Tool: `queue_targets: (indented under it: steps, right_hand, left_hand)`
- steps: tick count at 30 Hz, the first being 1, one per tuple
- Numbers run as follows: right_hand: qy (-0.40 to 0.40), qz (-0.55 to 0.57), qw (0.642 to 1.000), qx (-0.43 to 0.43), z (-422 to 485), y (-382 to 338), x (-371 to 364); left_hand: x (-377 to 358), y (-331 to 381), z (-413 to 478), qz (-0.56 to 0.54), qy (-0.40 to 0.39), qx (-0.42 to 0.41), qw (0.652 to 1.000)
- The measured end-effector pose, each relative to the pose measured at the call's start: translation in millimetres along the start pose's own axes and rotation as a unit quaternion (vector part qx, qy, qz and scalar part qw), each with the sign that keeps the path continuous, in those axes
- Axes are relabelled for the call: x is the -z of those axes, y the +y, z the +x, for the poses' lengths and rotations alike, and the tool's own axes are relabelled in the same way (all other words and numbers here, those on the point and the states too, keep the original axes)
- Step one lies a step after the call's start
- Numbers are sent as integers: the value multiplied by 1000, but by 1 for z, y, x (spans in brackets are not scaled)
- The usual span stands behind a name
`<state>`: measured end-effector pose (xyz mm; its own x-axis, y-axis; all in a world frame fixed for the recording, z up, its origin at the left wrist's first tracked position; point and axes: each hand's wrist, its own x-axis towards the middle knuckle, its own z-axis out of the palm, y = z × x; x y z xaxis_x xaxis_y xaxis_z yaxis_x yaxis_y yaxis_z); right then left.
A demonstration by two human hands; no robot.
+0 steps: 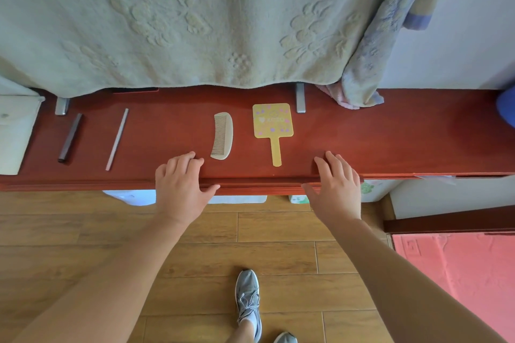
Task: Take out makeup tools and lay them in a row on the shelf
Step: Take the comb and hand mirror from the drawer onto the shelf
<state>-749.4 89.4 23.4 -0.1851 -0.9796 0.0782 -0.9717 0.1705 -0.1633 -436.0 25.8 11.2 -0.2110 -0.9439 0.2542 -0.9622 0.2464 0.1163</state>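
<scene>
Several makeup tools lie side by side on the red-brown wooden shelf (390,133): a dark brown stick (70,137) at the left, a thin pink pencil (117,139), a beige comb (222,135), and a yellow hand mirror (273,123) with its handle toward me. A pale cloth pouch (15,131) lies at the shelf's far left end. My left hand (181,184) rests on the shelf's front edge just left of the comb, fingers relaxed, holding nothing. My right hand (335,185) rests on the edge right of the mirror handle, also holding nothing.
A pale green embossed towel (195,17) hangs over the back of the shelf, with a blue-patterned towel (373,64) at its right. Two metal brackets (300,97) stand at the back. Something blue (505,108) sits at the right end. Wooden floor and my shoe (248,301) lie below.
</scene>
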Motion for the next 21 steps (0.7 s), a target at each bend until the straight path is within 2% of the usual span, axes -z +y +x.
queue_targets:
  steps: [5, 11, 15, 21]
  right_hand:
    - [72, -10, 997, -10, 7, -3, -11]
    - [83, -29, 996, -4, 9, -1, -17]
    - [53, -20, 998, -14, 10, -3, -11]
    - [-49, -18, 998, -24, 14, -11, 19]
  left_hand:
    - [-12, 2, 6, 13, 43, 2, 999]
    - [-19, -2, 7, 18, 56, -12, 998]
    - [-11, 3, 9, 14, 20, 3, 1000]
    - [19, 17, 9, 10, -94, 43, 995]
